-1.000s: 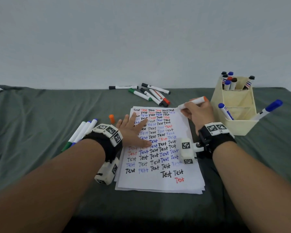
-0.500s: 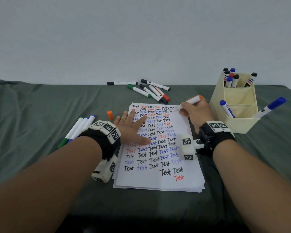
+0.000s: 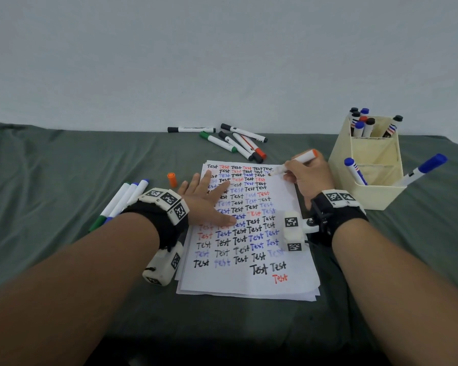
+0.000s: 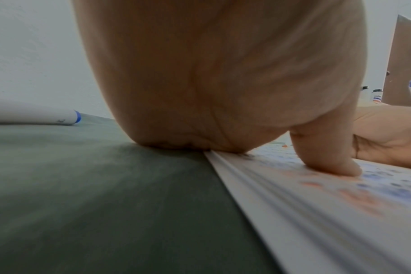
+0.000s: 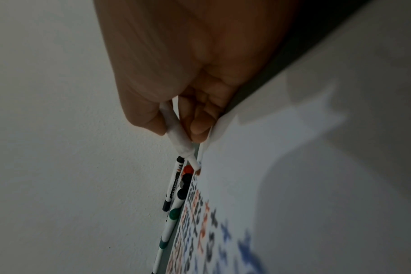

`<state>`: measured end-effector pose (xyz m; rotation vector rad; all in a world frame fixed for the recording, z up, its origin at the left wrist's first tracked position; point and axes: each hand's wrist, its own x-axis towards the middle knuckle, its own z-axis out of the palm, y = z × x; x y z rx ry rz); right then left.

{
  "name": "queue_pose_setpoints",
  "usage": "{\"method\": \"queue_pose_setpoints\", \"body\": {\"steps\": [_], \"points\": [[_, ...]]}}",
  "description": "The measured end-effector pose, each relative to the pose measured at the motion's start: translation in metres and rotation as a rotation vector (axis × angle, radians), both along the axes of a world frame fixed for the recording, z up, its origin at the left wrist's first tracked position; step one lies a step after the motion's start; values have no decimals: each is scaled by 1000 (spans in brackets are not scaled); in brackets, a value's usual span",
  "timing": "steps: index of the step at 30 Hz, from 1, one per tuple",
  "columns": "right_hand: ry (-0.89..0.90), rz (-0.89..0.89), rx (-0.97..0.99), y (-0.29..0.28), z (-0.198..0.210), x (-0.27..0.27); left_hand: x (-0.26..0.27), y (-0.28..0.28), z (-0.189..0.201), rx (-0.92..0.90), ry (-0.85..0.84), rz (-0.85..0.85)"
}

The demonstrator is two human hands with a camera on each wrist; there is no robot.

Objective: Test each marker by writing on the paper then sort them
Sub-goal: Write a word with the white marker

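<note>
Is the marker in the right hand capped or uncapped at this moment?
Uncapped: the marker in the right hand shows a bare tip at the paper; an orange cap stands apart.

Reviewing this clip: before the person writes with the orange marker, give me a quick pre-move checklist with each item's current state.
1. Orange-ended white marker gripped by the right hand: ok.
2. Marker uncapped, small orange cap standing on the green cloth: ok.
3. Tip at the white paper stack, near the upper right of the written rows: ok; actual contact cannot tell.
4. Left hand flat, pressing the paper: ok.
5. Blank space beside the tip: ok.
6. Cream plastic organizer near the right hand, has free compartments: ok.
</note>
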<state>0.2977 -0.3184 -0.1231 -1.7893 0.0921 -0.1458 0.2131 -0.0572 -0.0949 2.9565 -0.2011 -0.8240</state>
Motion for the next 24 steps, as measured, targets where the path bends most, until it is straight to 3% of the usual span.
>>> {"method": "queue_pose_setpoints", "body": {"steps": [24], "points": [[16,-61,-61,0,9,-10,7,4,-8,3,-2,-2]]}}
